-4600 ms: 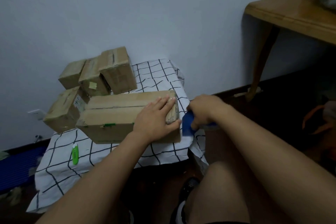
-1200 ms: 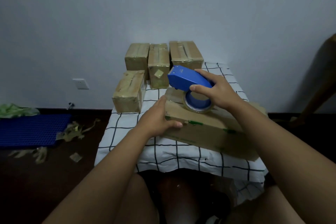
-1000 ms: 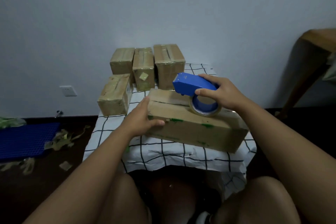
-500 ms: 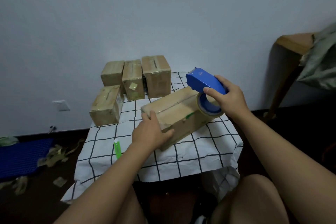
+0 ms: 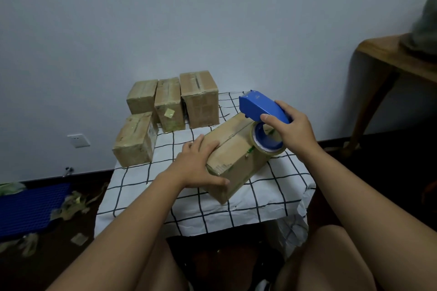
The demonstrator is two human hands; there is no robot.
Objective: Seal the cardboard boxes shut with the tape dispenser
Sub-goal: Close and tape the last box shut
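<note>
A long cardboard box (image 5: 233,149) lies at an angle on the checked cloth (image 5: 146,186), its top seam running away from me. My left hand (image 5: 197,165) grips its near end, fingers on top and thumb round the front corner. My right hand (image 5: 289,130) holds a blue tape dispenser (image 5: 261,111) with a roll of clear tape (image 5: 266,143). The roll sits against the right side of the box's top, and the dispenser's nose points to the far end.
Several taped cardboard boxes (image 5: 170,104) stand at the back left of the cloth-covered table, against the wall. A blue mat (image 5: 28,210) and tape scraps (image 5: 71,203) lie on the dark floor to the left. A wooden table (image 5: 387,54) stands at the right.
Over the last second the long box has swung from lying crosswise to pointing away from me. My left hand turned it by its near end. The dispenser stayed over the box's far right part.
</note>
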